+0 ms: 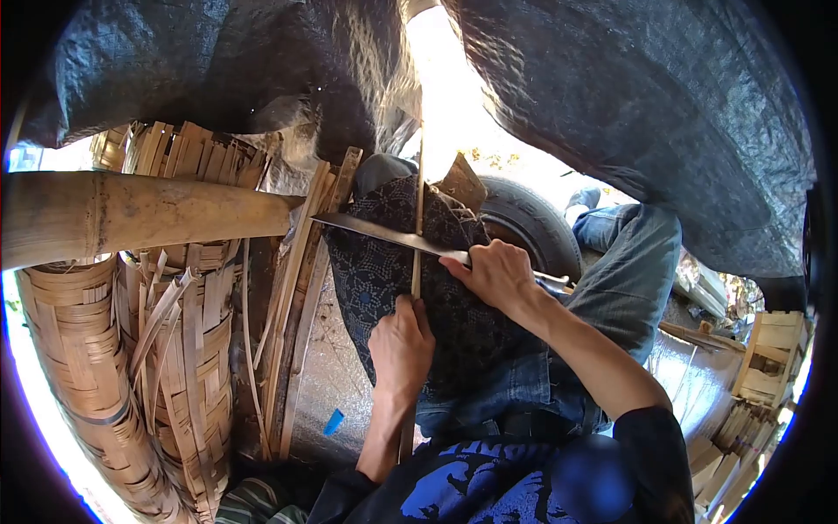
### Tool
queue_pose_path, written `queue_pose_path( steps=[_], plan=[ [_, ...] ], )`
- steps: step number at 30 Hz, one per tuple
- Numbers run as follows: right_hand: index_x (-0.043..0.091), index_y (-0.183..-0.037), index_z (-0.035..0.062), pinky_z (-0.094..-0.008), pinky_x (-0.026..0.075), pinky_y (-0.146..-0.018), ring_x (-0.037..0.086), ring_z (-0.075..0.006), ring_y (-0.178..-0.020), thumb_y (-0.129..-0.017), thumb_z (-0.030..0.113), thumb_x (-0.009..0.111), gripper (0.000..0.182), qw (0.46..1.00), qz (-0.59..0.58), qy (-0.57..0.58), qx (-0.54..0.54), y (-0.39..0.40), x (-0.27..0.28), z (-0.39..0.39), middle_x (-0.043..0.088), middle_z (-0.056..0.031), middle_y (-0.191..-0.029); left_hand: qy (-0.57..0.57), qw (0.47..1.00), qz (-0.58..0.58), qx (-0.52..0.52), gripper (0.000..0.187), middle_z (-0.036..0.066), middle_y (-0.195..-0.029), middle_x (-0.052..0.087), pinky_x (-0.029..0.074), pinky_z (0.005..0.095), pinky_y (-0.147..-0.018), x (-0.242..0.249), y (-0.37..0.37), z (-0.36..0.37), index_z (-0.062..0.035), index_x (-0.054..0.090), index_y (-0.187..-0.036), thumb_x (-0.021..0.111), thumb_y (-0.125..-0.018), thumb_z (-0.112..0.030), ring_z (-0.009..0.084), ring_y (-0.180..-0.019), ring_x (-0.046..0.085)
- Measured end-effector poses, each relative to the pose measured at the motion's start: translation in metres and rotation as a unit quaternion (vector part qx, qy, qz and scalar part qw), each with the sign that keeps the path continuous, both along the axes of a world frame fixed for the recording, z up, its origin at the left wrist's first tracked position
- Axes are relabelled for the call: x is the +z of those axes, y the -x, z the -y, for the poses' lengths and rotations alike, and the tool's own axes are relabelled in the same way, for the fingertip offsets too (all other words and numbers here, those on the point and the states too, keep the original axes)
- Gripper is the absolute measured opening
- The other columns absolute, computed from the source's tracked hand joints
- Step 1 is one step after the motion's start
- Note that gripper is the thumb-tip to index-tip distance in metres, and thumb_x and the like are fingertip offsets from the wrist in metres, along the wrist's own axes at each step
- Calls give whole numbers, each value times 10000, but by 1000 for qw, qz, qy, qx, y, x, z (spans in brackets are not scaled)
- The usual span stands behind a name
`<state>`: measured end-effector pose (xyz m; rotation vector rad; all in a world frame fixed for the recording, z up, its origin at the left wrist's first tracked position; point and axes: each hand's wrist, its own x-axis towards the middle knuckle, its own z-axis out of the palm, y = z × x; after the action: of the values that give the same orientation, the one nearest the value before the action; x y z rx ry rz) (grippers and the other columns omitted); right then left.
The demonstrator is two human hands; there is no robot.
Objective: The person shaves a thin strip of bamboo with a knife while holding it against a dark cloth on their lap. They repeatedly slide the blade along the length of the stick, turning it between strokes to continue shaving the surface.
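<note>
My right hand (497, 275) is wrapped round the handle of a long knife (371, 230), whose blade points left. The blade lies across a thin bamboo strip (416, 278), which runs upright through the middle of the view. Below the blade, my left hand (401, 345) is closed round that strip, thumb along it. Under both hands a dark patterned cloth (362, 279) covers my thigh and knee. Whether the knife's edge bites into the strip cannot be made out.
Woven bamboo baskets (70, 323) stand at left beneath a thick bamboo pole (148, 217). Long bamboo slats (301, 253) lean beside my leg. A tyre (546, 231) is just beyond my knee. Dark tarpaulin (663, 96) hangs overhead. A wooden crate (772, 349) stands at right.
</note>
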<state>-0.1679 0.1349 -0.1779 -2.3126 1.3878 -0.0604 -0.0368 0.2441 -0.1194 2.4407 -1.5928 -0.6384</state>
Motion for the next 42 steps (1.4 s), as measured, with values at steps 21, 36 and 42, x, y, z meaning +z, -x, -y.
queue_pose_path(
  steps=[21, 36, 42],
  plan=[
    [482, -432, 65, -365, 469, -390, 575, -277, -407, -863, 542, 522, 645, 998, 31, 50, 34, -13, 2, 19, 496, -135, -407, 40, 987, -138, 70, 200, 223, -767, 639, 495, 462, -636, 7, -20, 17, -7, 593, -855, 451, -915, -134, 403, -736, 624],
    [640, -899, -12, -367, 453, -409, 538, -276, -454, -922, 278, 518, 316, 999, 5, -23, 42, -14, -42, 57, 517, -128, -540, -46, 947, -271, 164, 225, 232, -695, 610, 435, 416, -540, 33, -8, -21, 25, 583, -880, 462, -934, -157, 389, -633, 603],
    [548, -515, 5, -381, 430, -359, 521, -259, -385, -889, 406, 566, 548, 972, 141, 145, 123, 14, 2, 17, 438, -126, -395, 8, 971, -174, 165, 193, 231, -629, 578, 414, 446, -504, 26, -19, -1, -28, 525, -1042, 478, -933, -181, 373, -569, 589]
  ],
)
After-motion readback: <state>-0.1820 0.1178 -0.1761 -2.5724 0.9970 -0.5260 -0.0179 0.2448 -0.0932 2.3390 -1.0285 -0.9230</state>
